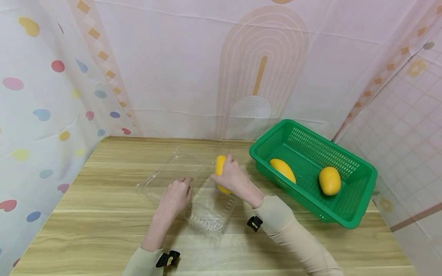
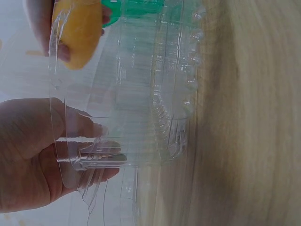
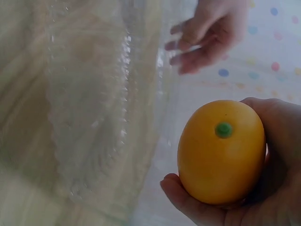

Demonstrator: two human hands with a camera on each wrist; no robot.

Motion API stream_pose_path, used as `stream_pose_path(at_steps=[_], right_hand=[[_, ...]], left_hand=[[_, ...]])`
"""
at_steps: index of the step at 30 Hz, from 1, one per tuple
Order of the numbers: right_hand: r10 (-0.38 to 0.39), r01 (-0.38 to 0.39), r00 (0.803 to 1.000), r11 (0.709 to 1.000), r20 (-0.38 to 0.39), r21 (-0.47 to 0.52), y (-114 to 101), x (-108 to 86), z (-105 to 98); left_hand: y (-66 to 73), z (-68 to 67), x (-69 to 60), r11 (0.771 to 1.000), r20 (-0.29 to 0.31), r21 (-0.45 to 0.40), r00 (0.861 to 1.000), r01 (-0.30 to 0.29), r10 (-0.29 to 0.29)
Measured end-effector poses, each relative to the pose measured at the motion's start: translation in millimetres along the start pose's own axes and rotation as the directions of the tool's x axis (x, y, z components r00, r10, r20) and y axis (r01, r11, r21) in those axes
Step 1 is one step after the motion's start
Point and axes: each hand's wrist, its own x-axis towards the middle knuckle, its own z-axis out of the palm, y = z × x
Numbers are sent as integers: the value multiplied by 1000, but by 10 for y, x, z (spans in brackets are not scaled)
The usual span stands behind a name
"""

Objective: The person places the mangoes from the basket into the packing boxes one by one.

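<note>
My right hand (image 1: pixel 235 176) grips a yellow mango (image 3: pixel 221 155) with a green stem dot, over the right side of an open clear plastic clamshell box (image 1: pixel 210 214). The right wrist view shows my thumb and fingers around the fruit, its stem end facing the camera. My left hand (image 1: pixel 177 194) is at the box's left side, near where its lid (image 1: pixel 155 174) folds out flat to the left. Through the clear wall in the left wrist view, my left fingers (image 2: pixel 106 146) look mostly straight against the plastic; exact contact is hard to see.
At the right stands a green plastic basket (image 1: pixel 359 180) with two more mangoes, one at its left wall (image 1: pixel 283 170) and one near its middle (image 1: pixel 330 181). Beneath everything is a wood-grain table (image 1: pixel 93 214). Patterned cloth (image 1: pixel 172 76) hangs behind and at both sides.
</note>
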Motion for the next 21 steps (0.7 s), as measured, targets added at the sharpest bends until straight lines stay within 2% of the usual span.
stream_pose_path(at_steps=[6, 10, 15, 21], right_hand=[[10, -10, 1000, 999, 16, -47, -33, 18, 182], [17, -15, 1000, 991, 12, -137, -32, 33, 288], [50, -39, 998, 974, 45, -225, -42, 60, 390], [90, -71, 992, 979, 90, -189, -27, 79, 478]], left_hand=[[-1, -4, -4, 1000, -10, 5, 1000, -3, 3], [1, -6, -8, 1000, -10, 10, 1000, -6, 6], [5, -8, -10, 1000, 2, 16, 1000, 3, -3], [8, -1, -9, 1000, 15, 22, 1000, 10, -10]])
